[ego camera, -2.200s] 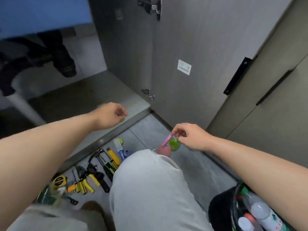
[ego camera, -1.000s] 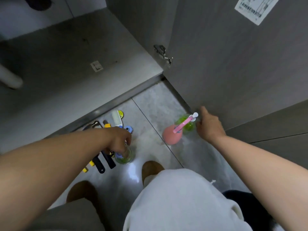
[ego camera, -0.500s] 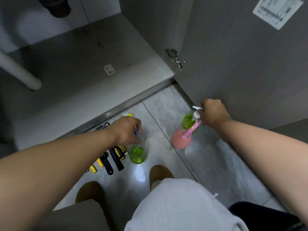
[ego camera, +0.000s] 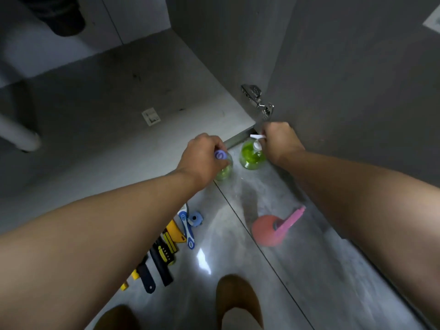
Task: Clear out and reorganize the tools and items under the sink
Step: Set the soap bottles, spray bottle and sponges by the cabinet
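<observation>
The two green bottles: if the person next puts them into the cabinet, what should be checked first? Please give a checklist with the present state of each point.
1. Left hand grips the purple-capped bottle from above: ok.
2. Right hand holds the pump bottle at its pump: ok.
3. The two bottles do not touch each other: ok, a gap shows.
4. Room on the cabinet floor near its front edge: ok; a white tag lies further in.
5. Cabinet door stands open: ok.
6. Cap and pump closed tight: cannot tell.
</observation>
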Demonstrator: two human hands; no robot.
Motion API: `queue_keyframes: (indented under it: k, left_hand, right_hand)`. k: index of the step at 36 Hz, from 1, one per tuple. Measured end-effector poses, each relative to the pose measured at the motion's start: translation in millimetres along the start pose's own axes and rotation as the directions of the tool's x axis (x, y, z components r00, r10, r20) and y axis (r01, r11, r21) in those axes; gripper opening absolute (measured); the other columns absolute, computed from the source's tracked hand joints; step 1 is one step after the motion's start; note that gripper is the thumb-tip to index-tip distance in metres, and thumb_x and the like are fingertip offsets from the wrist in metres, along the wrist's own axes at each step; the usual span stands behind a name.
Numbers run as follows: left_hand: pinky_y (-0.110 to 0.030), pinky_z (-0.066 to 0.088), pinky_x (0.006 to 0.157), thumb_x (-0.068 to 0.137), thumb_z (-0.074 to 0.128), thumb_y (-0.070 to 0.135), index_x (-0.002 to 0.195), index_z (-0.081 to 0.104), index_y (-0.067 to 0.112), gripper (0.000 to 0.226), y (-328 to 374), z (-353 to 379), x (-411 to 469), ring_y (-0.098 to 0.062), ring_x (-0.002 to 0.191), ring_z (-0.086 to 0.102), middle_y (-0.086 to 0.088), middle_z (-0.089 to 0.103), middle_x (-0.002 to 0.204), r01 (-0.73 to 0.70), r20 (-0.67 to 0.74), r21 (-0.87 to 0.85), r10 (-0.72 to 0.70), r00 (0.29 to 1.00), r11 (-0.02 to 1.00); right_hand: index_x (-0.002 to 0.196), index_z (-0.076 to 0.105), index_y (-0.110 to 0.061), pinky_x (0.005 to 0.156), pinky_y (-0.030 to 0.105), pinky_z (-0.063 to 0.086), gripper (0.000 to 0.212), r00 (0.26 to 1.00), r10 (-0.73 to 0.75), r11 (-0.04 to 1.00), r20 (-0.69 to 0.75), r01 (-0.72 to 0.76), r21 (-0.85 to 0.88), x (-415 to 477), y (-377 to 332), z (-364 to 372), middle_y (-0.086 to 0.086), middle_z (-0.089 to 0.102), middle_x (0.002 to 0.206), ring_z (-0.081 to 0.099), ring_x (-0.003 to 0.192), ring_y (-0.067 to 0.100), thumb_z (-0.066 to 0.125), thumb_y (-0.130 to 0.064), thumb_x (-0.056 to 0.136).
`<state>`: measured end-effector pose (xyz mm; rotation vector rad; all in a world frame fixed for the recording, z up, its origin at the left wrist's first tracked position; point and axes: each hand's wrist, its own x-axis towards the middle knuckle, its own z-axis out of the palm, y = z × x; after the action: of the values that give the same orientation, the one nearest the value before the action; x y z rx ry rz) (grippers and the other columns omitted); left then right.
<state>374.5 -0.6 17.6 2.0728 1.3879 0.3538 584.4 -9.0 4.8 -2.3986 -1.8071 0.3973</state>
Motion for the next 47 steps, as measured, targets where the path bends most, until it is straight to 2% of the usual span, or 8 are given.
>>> queue_keyframes:
  k: [7,13,20,28,32,37,40,47]
  left_hand:
    - [-0.033,0.055,0.080,0.083,0.080,0.015,0.096,0.075,0.016,0.015,4,18,35,-0.021,0.090,0.063,-0.005,0.066,0.101,0.022,-0.025,-0.001,-0.022,0.999,1.000]
    - [-0.033,0.054,0.085,0.085,0.076,0.012,0.099,0.075,0.016,0.015,10,29,49,-0.022,0.095,0.063,-0.006,0.067,0.105,0.032,-0.055,-0.019,-0.033,0.998,0.999]
    - [-0.026,0.040,0.103,0.092,0.066,0.009,0.131,0.064,0.015,0.040,16,29,39,-0.027,0.120,0.057,-0.012,0.059,0.130,0.054,-0.020,-0.086,-0.056,0.998,0.995]
    - [-0.024,0.040,0.087,0.091,0.068,0.016,0.135,0.055,0.015,0.046,6,13,-21,-0.030,0.113,0.057,-0.015,0.053,0.126,0.053,0.058,-0.034,-0.051,0.997,0.998]
    - [-0.027,0.040,0.090,0.091,0.065,0.011,0.124,0.063,0.013,0.033,-9,16,-60,-0.028,0.113,0.056,-0.014,0.054,0.124,0.004,0.116,0.033,-0.008,0.993,0.999]
    - [-0.032,0.044,0.094,0.093,0.062,0.010,0.116,0.067,0.014,0.024,-26,17,-89,-0.027,0.112,0.056,-0.012,0.056,0.117,-0.032,0.258,0.096,0.006,0.966,0.995]
    - [-0.034,0.045,0.095,0.093,0.061,0.010,0.116,0.067,0.014,0.024,-38,15,-98,-0.025,0.110,0.056,-0.010,0.056,0.116,-0.065,0.321,0.129,0.021,0.947,0.989]
    - [-0.034,0.048,0.092,0.092,0.059,0.011,0.108,0.070,0.017,0.020,-72,10,-100,-0.021,0.106,0.058,-0.007,0.060,0.113,-0.027,0.338,0.169,-0.033,0.940,0.985]
  right_hand:
    - [0.114,0.062,-0.008,0.085,0.040,0.052,0.026,0.999,0.018,0.996,-0.037,-0.015,0.089,21,-9,14,0.025,0.066,0.109,0.063,0.103,0.041,0.055,-0.008,0.089]
    - [0.115,0.051,-0.016,0.075,0.036,0.050,0.030,1.000,0.008,0.981,-0.025,-0.003,0.195,5,0,16,0.021,0.068,0.101,0.065,0.095,0.040,0.049,-0.008,0.086]
    - [0.100,0.065,-0.015,0.077,0.035,0.050,0.020,0.980,-0.036,0.955,-0.195,0.091,0.283,-56,25,7,0.008,0.071,0.095,0.064,0.087,0.032,0.053,-0.009,0.086]
    - [0.085,0.055,-0.013,0.063,0.034,0.039,0.007,0.863,0.374,0.883,-0.341,-0.218,0.417,-157,56,24,0.016,0.066,0.082,0.060,0.075,0.039,0.051,-0.012,0.090]
    - [0.096,0.059,-0.014,0.068,0.033,0.037,0.008,0.727,0.680,0.662,-0.097,-0.550,0.509,-205,69,65,0.023,0.068,0.097,0.064,0.089,0.042,0.053,-0.014,0.091]
    - [0.141,0.036,-0.033,0.083,0.027,0.041,0.081,0.823,0.460,0.594,0.334,-0.565,0.573,-227,63,101,0.004,0.034,0.125,0.048,0.082,0.004,0.083,-0.023,0.075]
    - [0.143,0.035,-0.033,0.089,0.027,0.038,0.093,0.846,0.405,0.608,0.346,-0.532,0.589,-213,50,113,0.002,0.030,0.123,0.042,0.093,0.014,0.089,-0.034,0.067]
    - [0.130,0.056,-0.029,0.090,0.047,0.055,0.067,0.873,0.457,0.678,0.173,-0.467,0.568,-166,23,118,0.007,0.057,0.117,0.065,0.103,0.033,0.082,-0.031,0.068]
